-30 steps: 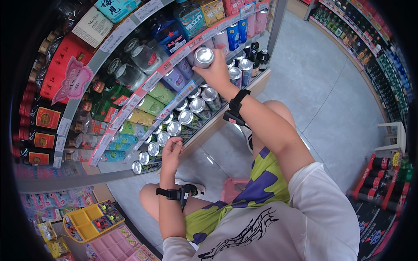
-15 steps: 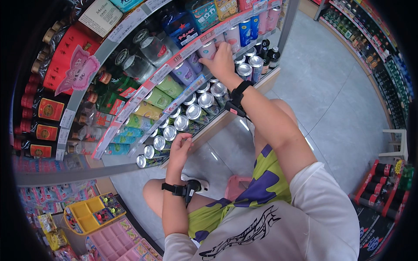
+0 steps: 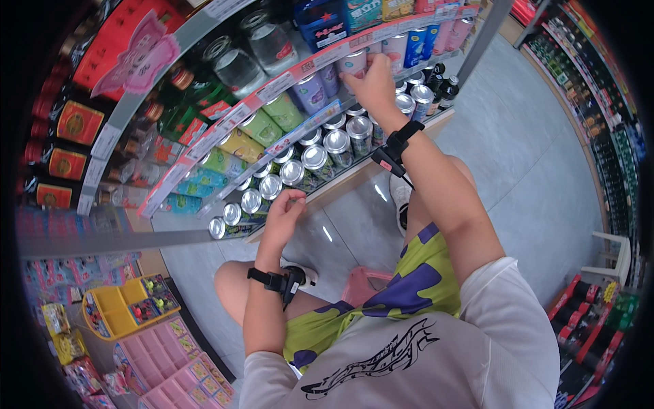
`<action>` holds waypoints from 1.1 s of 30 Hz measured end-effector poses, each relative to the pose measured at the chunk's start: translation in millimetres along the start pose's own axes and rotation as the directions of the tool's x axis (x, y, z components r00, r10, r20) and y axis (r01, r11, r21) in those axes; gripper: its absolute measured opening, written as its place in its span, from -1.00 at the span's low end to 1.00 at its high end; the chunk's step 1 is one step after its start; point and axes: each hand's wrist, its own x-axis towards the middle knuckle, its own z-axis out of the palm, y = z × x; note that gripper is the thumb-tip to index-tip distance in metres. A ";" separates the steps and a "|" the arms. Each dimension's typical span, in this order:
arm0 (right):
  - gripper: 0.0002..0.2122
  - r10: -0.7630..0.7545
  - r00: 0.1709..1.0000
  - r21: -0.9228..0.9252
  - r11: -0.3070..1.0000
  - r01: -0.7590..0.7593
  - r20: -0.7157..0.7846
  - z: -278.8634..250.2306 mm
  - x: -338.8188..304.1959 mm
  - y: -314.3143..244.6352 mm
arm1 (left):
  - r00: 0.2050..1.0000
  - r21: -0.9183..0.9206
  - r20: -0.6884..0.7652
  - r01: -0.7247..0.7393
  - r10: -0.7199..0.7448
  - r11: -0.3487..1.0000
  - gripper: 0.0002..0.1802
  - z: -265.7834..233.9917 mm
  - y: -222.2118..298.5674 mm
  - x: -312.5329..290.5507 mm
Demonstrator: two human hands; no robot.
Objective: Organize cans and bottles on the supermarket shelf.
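My right hand (image 3: pixel 373 86) reaches to the middle shelf of drinks, thumb and fingers closed about a pale pink can (image 3: pixel 353 64) that stands in its row. Purple cans (image 3: pixel 310 93) stand just left of it, and a white-and-pink can (image 3: pixel 394 50) is on its right. Part of the held can is hidden by the shelf's label strip and my fingers. Lower down, my left hand (image 3: pixel 285 210) hovers in front of the bottom row of silver-topped cans (image 3: pixel 315 157). Its fingers are loosely curled together, and nothing shows in them. Each wrist wears a black strap with a small device.
Glass jars (image 3: pixel 235 68) and green bottles stand on the left part of the shelving. A pink stool (image 3: pixel 364 285) is beneath me on the grey tiled floor (image 3: pixel 504 163). Yellow (image 3: pixel 112 310) and pink trays lie at lower left; a white stool (image 3: pixel 613 255) and bottle packs are at right.
The view has shifted, so the shelves appear a little farther right. My right hand remains at the pale pink can with its grasp much the same. My left hand stays curled near the bottom row.
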 end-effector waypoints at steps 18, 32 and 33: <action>-0.35 -0.263 0.957 0.144 0.959 0.245 0.123 42.4 -37.8 -51.5 | 0.992 -0.122 -0.059 -0.117 0.111 0.986 -0.82 -12.5 -7.9 -30.2; -0.40 -0.331 0.940 0.177 0.933 0.313 0.082 46.5 -38.7 -45.2 | 0.986 -0.098 -0.107 -0.139 0.128 0.985 -0.84 -39.9 -11.3 -53.7; -0.39 -0.361 0.929 0.129 0.928 0.349 0.080 45.9 -38.5 -43.6 | 0.986 -0.114 -0.113 -0.132 0.119 0.985 -0.83 -41.5 -11.5 -54.4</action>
